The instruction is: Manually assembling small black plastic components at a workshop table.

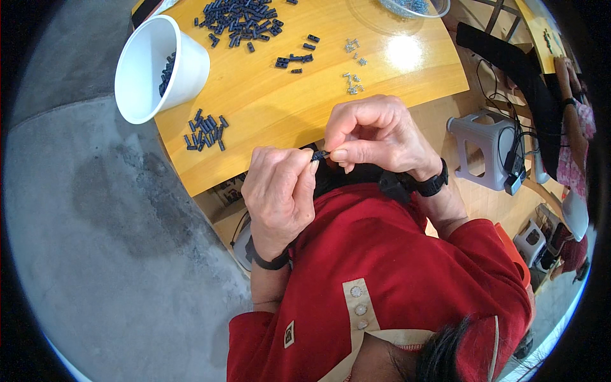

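Yellow wooden table (267,108) seen under glare, its top edge cut off; grey concrete floor (114,254) at left, wood-toned flooring at right. On the table, a big heap of black parts (242,19) is spread at the top, with a few loose black parts (296,59) beside it and a smaller pile (205,131) near the front edge. Small metal pieces (352,84) are scattered at right. A white tub (137,70) is tilted at the left edge, dark pieces inside only partly visible. A clear bowl (443,11) is cut off by the frame top. Grey stool (468,156) and cables seen at right; a co-worker's arm (576,134) is distorted at the rim. A small black part (317,156) is held just past the table's front edge, pinched by the left hand (280,191); its far end is met by the right hand (375,134), thumb and finger closed together. Part mostly covered by fingertips; whether a separate piece is gripped at right cannot be told.
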{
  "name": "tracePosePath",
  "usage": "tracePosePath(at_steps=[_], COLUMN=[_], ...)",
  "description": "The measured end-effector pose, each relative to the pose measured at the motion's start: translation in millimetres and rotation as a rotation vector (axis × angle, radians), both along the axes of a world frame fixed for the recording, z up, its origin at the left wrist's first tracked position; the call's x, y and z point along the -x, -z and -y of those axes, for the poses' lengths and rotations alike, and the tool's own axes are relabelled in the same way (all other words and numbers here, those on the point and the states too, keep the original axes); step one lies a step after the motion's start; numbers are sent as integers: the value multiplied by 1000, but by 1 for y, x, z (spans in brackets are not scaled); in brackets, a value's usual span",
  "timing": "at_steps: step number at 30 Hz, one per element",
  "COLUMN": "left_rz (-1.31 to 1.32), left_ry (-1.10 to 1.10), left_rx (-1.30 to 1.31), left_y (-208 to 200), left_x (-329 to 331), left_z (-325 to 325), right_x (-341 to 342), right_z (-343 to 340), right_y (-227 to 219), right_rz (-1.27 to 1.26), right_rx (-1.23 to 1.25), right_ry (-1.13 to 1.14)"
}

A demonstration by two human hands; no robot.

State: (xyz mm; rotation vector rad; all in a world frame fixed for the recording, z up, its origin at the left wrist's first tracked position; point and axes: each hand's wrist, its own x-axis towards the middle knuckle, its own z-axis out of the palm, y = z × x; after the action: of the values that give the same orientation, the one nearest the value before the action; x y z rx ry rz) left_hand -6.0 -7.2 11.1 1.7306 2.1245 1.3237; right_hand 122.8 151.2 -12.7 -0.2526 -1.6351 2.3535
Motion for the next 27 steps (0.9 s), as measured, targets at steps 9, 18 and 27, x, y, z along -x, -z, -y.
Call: tracePosePath(at_steps=[9,18,27], left_rz=[32,-35,-155], left_ry=[-46,-92,-65], left_rx=[-18,24,-7], left_y=[4,0,9], left_x=[-6,-10,-11], left_z=[-4,-5,0], right_x=[9,8,11], right_z=[4,22,26], right_y=[32,56,50], right_rz=[-35,-120,-5], right_rx=[484,810,810], right_ry=[-81,-216,-266])
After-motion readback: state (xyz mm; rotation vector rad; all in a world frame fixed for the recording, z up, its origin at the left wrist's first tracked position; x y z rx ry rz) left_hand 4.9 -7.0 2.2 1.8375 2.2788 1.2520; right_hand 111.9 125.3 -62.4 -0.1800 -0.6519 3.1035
